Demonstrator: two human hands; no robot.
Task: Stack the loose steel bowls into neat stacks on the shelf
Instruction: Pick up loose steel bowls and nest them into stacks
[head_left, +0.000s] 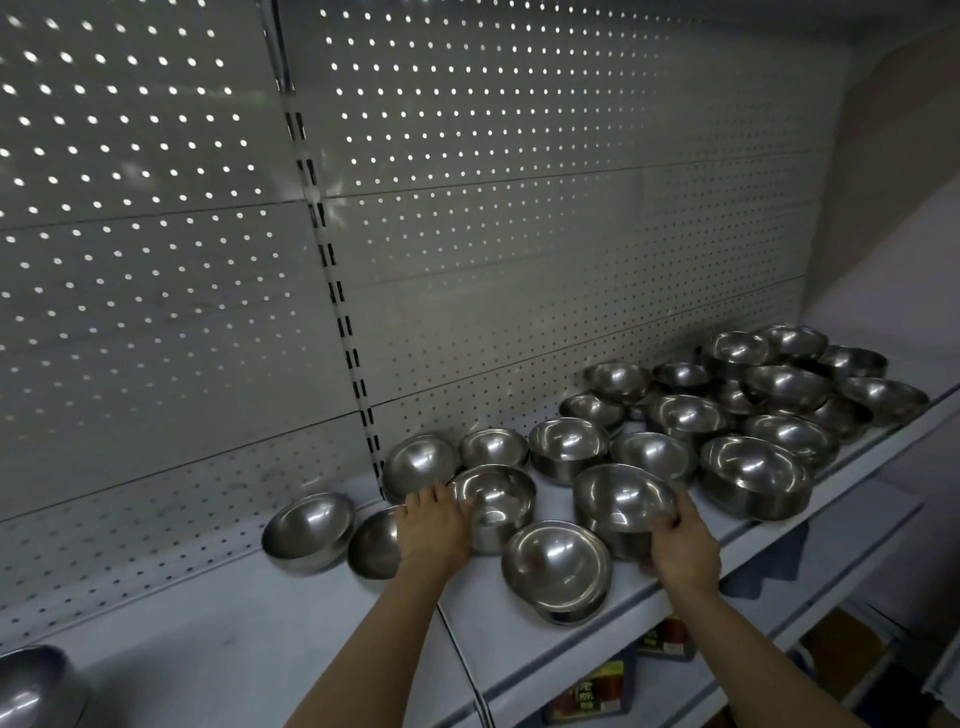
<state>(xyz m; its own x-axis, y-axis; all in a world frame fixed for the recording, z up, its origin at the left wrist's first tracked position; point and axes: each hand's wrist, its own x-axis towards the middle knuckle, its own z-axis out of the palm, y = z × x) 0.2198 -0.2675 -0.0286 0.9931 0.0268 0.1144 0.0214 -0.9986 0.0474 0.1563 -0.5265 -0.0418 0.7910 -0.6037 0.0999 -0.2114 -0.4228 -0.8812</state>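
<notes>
- The right hand (684, 545) has its grip closed on the near rim of a tilted steel bowl (623, 500), fingers curled over the edge and thumb below; the bowl sits at about 4 o'clock from the picture's centre and leans on a second bowl under it.
- The left hand (434, 525) lies with fingers fairly straight against the left rim of another bowl (493, 501), touching it; whether the thumb hooks the rim cannot be told, so the grip looks wide, not clasped.
- Between the two hands, at 6 o'clock from them, a front bowl (556, 566) rests tilted on one beneath it, near the shelf's front edge.
- At 9 o'clock from the left hand, a half-hidden bowl (374, 545) shows behind the wrist, and just beside it a leaning bowl (309, 530) tips toward the camera.
- At 12 o'clock from the left hand, a propped bowl (420, 464) stands tilted against the pegboard back panel (519, 234).
- Toward 2 o'clock, the loose steel bowls (753, 410) crowd the shelf (260, 639) in an untidy spread, some nested in low stacks, running to the right end.
- At the lower left corner a large bowl (36, 686) is cut off by the frame.
- Below the shelf, packaged goods (597, 691) sit on a lower tier.
</notes>
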